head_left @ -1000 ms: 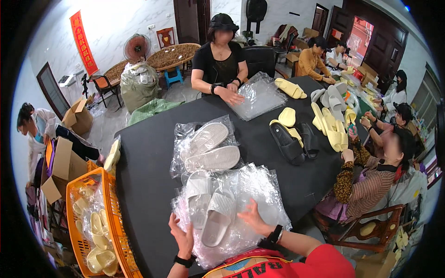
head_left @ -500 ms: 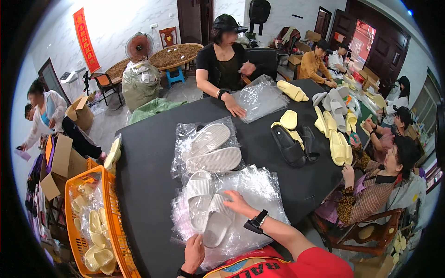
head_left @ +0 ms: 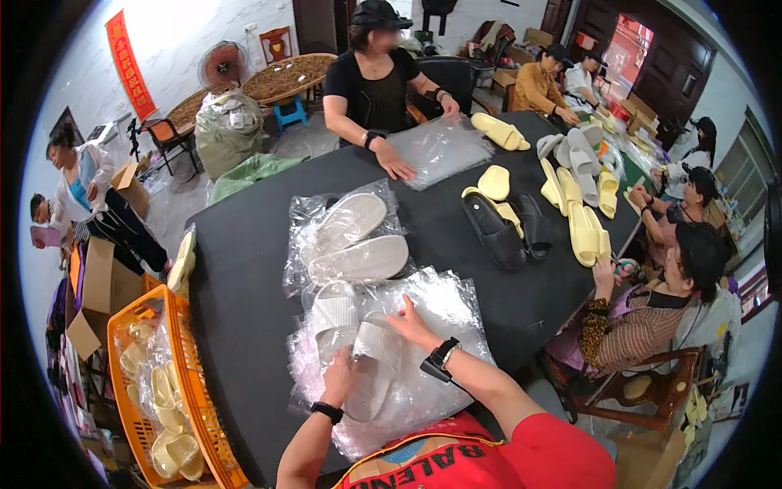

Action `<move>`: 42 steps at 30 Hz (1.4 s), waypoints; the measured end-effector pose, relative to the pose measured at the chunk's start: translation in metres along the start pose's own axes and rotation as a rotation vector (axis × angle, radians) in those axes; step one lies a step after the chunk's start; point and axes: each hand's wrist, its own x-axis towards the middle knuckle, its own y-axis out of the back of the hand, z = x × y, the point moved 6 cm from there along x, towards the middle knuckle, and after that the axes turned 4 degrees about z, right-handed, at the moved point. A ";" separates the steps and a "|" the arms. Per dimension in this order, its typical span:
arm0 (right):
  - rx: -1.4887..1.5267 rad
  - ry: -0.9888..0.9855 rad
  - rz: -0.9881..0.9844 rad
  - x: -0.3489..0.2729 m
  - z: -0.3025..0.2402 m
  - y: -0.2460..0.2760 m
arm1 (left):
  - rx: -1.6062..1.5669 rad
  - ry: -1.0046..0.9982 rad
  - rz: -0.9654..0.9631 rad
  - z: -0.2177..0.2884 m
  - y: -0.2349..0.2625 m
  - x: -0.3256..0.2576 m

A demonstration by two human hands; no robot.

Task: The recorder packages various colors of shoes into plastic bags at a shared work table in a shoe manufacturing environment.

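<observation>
The left hand (head_left: 338,379) has its grip closed on the heel end of a white slipper (head_left: 371,367), which lies on a pile of clear plastic bags (head_left: 440,306) at the near edge of the black counter (head_left: 244,269). A second white slipper (head_left: 334,314) lies just beside it on the left, touching it. The right hand (head_left: 414,326) rests flat, fingers spread apart and gripping nothing, on the bags at the toe end of the held slipper.

At the far left, an orange basket (head_left: 191,383) stands against the counter's edge with pale yellow slippers (head_left: 167,416) in plastic inside it. Beyond the hands, in the middle of the counter, lies a bagged pair of white slippers (head_left: 354,240), soles up. Farther back, a person in black (head_left: 375,81) presses both hands on a sheet of clear plastic (head_left: 440,147). To the right of the middle lie black slippers (head_left: 497,232) and, past them, several yellow slippers (head_left: 582,232) with some grey ones. At the right edge of the counter, a seated person in a patterned top (head_left: 643,326) leans over them, and more people sit along that side.
</observation>
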 end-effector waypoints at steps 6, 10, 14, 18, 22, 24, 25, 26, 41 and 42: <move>0.377 -0.303 -0.228 -0.011 -0.019 0.011 | -0.552 0.289 0.016 -0.006 0.009 0.011; 0.559 -0.588 -0.340 -0.049 -0.018 -0.002 | -0.977 0.235 -0.026 -0.020 -0.039 0.004; 0.910 -0.591 -0.417 -0.074 0.025 -0.010 | -0.504 0.081 -0.043 0.028 -0.006 0.010; 0.751 -0.651 -0.435 -0.106 0.041 -0.011 | -0.537 0.073 0.141 0.018 -0.015 0.012; 0.720 -0.646 -0.496 -0.123 0.045 -0.023 | -0.303 -0.043 0.273 -0.011 -0.025 0.024; 0.708 -0.591 -0.423 -0.121 0.039 -0.013 | -0.291 -0.046 0.141 0.002 -0.025 0.044; 0.643 -0.579 -0.498 -0.130 0.029 -0.016 | -0.096 -0.411 0.367 0.013 -0.006 0.033; 0.578 -0.545 -0.553 -0.124 0.023 -0.014 | -0.191 -0.318 0.376 0.012 -0.001 0.046; 1.016 -0.419 -0.272 -0.099 0.045 0.076 | -0.063 -0.258 -0.338 0.044 0.003 -0.007; 0.767 -0.338 -0.190 -0.107 0.042 0.080 | -0.046 -0.243 -0.340 0.035 -0.008 -0.015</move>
